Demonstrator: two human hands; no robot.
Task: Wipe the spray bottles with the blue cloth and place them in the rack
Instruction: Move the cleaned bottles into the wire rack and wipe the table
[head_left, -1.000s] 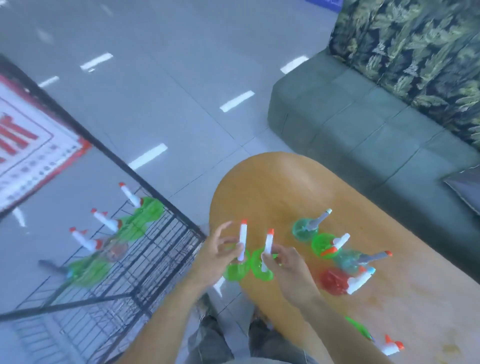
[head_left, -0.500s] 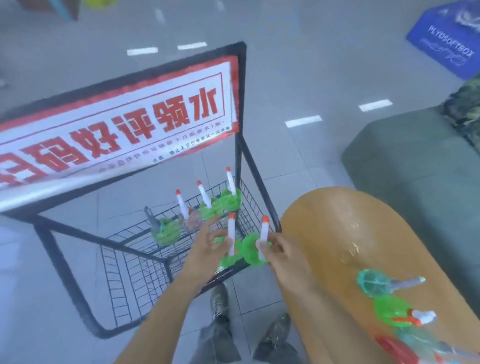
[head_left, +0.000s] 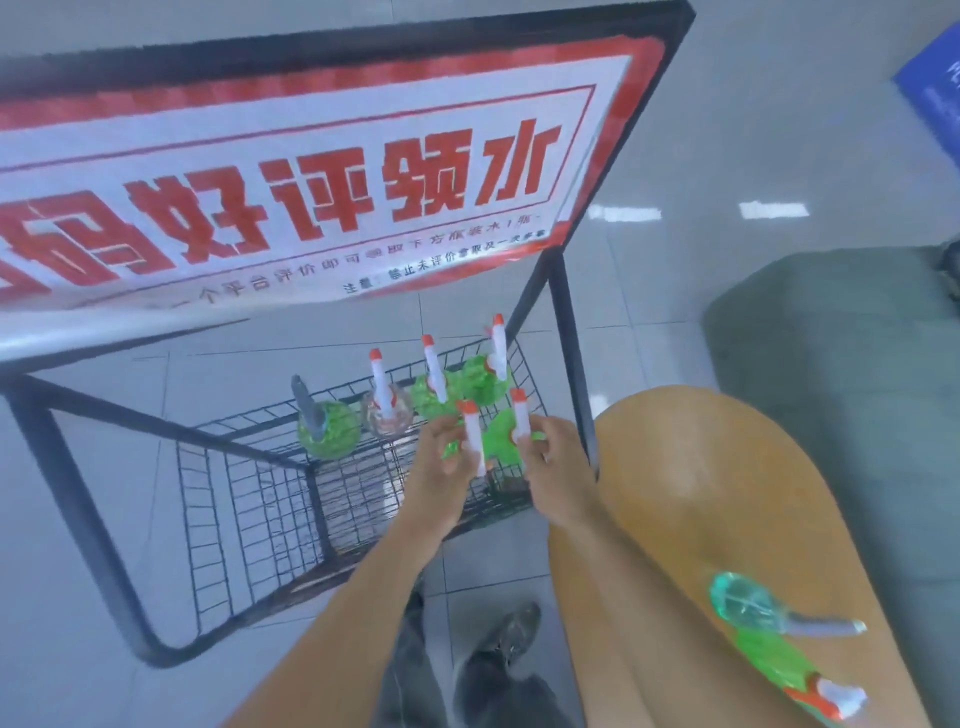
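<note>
Left hand (head_left: 444, 462) and right hand (head_left: 550, 467) each pinch a green white-nozzled spray bottle (head_left: 474, 439) above the black wire rack (head_left: 363, 499); both should be lowered upright beside the standing bottles (head_left: 436, 392).

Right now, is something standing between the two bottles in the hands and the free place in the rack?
Nothing visible blocks them. The left hand and right hand each hold a green bottle over the wire rack. Four bottles stand along its far side; the near part looks free.

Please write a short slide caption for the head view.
Left hand and right hand each hold a green spray bottle over the wire rack.
</note>
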